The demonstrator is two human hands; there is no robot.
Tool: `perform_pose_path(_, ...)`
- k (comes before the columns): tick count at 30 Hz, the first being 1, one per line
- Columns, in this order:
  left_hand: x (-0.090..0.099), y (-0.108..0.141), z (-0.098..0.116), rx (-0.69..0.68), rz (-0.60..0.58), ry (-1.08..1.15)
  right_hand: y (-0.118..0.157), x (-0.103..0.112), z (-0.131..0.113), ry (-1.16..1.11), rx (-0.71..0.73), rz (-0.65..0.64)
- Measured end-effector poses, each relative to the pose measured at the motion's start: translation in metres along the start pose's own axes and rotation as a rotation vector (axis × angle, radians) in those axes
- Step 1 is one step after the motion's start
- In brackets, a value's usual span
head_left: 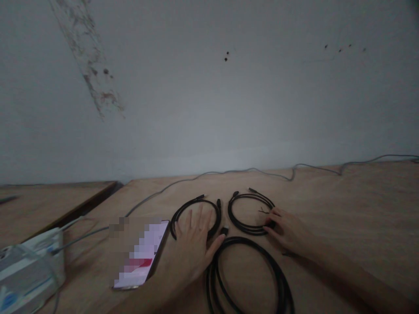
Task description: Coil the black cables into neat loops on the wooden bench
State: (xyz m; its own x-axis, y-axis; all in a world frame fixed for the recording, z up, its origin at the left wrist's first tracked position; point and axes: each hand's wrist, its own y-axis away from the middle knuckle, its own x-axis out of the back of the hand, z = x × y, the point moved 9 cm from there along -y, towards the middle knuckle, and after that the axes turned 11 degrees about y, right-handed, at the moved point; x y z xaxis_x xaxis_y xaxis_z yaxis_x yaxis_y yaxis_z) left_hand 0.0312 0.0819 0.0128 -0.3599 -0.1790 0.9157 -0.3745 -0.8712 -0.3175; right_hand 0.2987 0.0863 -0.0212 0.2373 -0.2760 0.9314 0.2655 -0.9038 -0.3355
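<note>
Three coils of black cable lie on the wooden tabletop. My left hand (pixel 193 240) rests flat with its fingers spread over the left coiled cable (pixel 220 216), covering part of its lower loop. At the right coiled cable (pixel 231 218), my right hand (pixel 288 229) has its thumb and fingers closed around the right side of the loop. A thin dark tie (pixel 263 211) sticks out beside those fingertips. Nearer to me is a larger, thicker coil of cable (pixel 278 274), cut off by the bottom of the view; its plug (pixel 224 230) is close to my left thumb.
A phone (pixel 144 264) with a lit screen lies left of my left hand. Further left stands a white power strip (pixel 32 266) with a grey cord (pixel 150 198) running along the wall. A gap (pixel 98 203) separates two table sections. The bare wall (pixel 209 109) rises behind.
</note>
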Motion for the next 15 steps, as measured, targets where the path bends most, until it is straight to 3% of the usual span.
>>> perform_pose_path(4, -0.004, 0.017, -0.017, 0.097, -0.006, -0.087, 0.001, -0.002, 0.001, 0.010, 0.013, 0.000)
perform_pose_path(8, -0.003, 0.017, -0.032, 0.243, -0.064, -0.173, -0.001, -0.005, 0.002, 0.014, 0.021, -0.017)
perform_pose_path(15, 0.003, 0.008, -0.041, 0.261, -0.065, -0.130, 0.000, 0.005, -0.005, -0.005, 0.027, -0.011)
